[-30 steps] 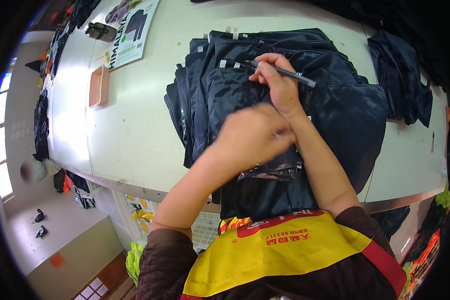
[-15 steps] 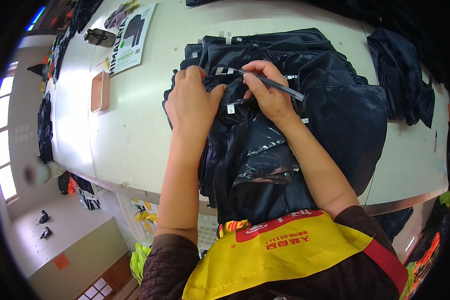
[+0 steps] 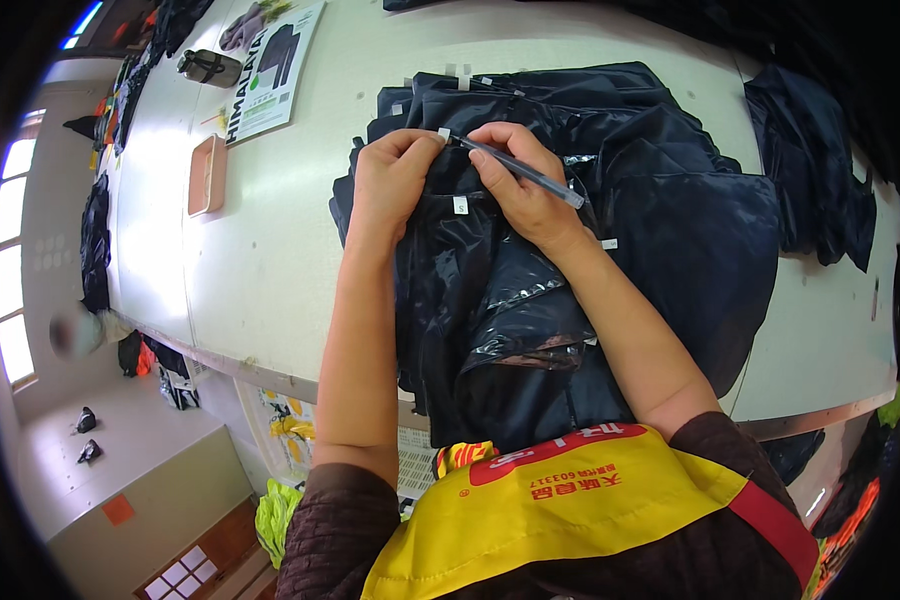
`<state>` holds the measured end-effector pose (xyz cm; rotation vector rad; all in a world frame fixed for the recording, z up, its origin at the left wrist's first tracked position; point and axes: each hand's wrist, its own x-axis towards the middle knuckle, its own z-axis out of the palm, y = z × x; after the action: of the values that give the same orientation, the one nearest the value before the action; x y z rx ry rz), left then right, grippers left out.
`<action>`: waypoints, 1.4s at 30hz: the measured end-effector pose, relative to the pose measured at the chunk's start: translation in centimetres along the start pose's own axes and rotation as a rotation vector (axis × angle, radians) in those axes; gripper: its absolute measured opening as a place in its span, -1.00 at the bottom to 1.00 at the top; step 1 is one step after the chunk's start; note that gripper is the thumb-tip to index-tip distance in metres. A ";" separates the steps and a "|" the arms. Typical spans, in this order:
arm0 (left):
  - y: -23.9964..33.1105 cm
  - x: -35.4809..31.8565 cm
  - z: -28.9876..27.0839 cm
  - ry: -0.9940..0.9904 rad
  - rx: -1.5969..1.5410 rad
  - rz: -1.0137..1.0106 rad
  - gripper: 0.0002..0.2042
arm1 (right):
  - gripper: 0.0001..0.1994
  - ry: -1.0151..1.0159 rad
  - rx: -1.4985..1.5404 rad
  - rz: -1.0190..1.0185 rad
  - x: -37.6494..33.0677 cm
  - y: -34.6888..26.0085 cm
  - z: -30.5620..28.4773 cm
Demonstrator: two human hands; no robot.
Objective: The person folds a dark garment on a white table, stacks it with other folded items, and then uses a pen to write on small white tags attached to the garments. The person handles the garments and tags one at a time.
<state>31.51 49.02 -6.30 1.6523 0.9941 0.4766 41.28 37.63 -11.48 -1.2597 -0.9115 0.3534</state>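
Dark navy garments [image 3: 690, 230] lie in a layered pile on the table in front of me. Thumb and fingertips of my left hand [image 3: 390, 185] are closed on a small white label [image 3: 444, 133] near the top of the pile. A pen [image 3: 535, 180] with a clear barrel is gripped in my right hand [image 3: 530, 195], its tip close beside that label. Just below my hands, another small white label [image 3: 460, 205] lies flat on the dark cloth. Clear, shiny plastic [image 3: 530, 290] shows over part of the pile nearer to me.
On the left of the pale table [image 3: 270, 260] sit a shallow pinkish tray [image 3: 207, 175], a printed sheet [image 3: 278, 75] and a dark metal bottle [image 3: 210, 68]. More dark garments [image 3: 805, 170] lie at the right. The table's near edge [image 3: 270, 378] runs across in front of me.
My left hand has come up and closed its fingertips on the white label. My right hand has shifted slightly left with the pen, bringing its tip near the label.
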 end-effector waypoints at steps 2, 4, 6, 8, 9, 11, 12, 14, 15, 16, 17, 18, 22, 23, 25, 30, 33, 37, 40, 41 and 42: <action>0.1 0.0 -0.1 0.014 0.002 -0.025 -0.76 | -0.78 -0.003 -0.030 -0.017 0.0 0.1 0.1; 0.1 -0.1 0.0 0.026 0.000 -0.024 -0.76 | -0.79 -0.004 -0.050 -0.033 0.0 0.2 0.1; 0.1 -0.1 0.1 0.035 -0.007 0.002 -0.76 | -0.79 -0.012 -0.059 -0.036 0.1 0.2 0.2; 0.0 -0.1 0.0 0.029 0.007 -0.012 -0.76 | -0.79 -0.014 -0.070 -0.037 0.2 0.2 0.3; 0.0 -0.1 0.0 0.026 0.015 -0.018 -0.76 | -0.79 -0.013 -0.073 -0.037 0.2 0.2 0.3; 0.0 -0.1 0.0 0.022 0.005 -0.002 -0.76 | -0.79 -0.012 -0.083 -0.041 0.2 0.3 0.3; 0.0 -0.1 0.1 0.020 0.000 0.006 -0.76 | -0.79 -0.014 -0.090 -0.044 0.2 0.2 0.3; 0.1 -0.3 0.1 0.013 0.000 0.010 -0.77 | -0.79 -0.015 -0.097 -0.047 0.2 0.3 0.3; 0.2 -0.3 0.1 0.010 0.000 0.012 -0.77 | -0.79 -0.016 -0.096 -0.047 0.2 0.4 0.4; 0.0 -0.2 0.0 0.007 0.007 0.015 -0.77 | -0.79 -0.017 -0.094 -0.049 0.3 0.4 0.4; -0.2 -0.1 0.0 0.004 0.013 0.018 -0.77 | -0.79 -0.024 -0.097 -0.041 0.3 0.4 0.4; -0.4 0.0 -0.1 0.002 0.020 0.021 -0.77 | -0.79 -0.031 -0.100 -0.034 0.3 0.3 0.4; 0.0 -0.2 -0.2 -0.032 0.017 -0.003 -0.77 | -0.80 -0.048 -0.078 -0.035 0.2 0.4 0.4; -0.1 -0.2 -0.2 -0.031 0.027 0.005 -0.77 | -0.81 -0.035 -0.075 -0.046 0.2 0.5 0.4; -0.2 -0.1 -0.3 -0.033 0.040 -0.002 -0.77 | -0.82 -0.005 -0.068 -0.068 0.2 0.6 0.5; -1.0 0.0 -0.3 -0.023 0.025 0.003 -0.77 | -0.81 0.002 -0.054 -0.045 0.0 0.3 0.4; -0.3 -0.4 -0.4 -0.011 0.010 0.013 -0.77 | -0.82 0.060 0.012 -0.024 -0.1 0.9 0.3; 1.1 -1.7 -0.5 -0.053 0.000 0.038 -0.79 | -0.83 0.186 0.334 0.121 0.2 1.0 -0.4; 2.4 -4.8 0.6 -0.132 0.173 0.109 -0.77 | -0.83 0.300 0.564 0.134 1.4 -0.4 -2.4; 2.0 -6.0 1.2 -0.161 0.369 0.421 -0.80 | -0.83 0.294 0.669 0.135 1.8 -1.0 -3.0; 1.7 -7.2 1.8 -0.185 0.564 0.733 -0.82 | -0.83 0.287 0.772 0.135 2.2 -1.7 -3.5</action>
<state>29.38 42.04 -4.08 2.5281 0.3604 0.5302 44.83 36.29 -9.13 -0.6288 -0.3723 0.5495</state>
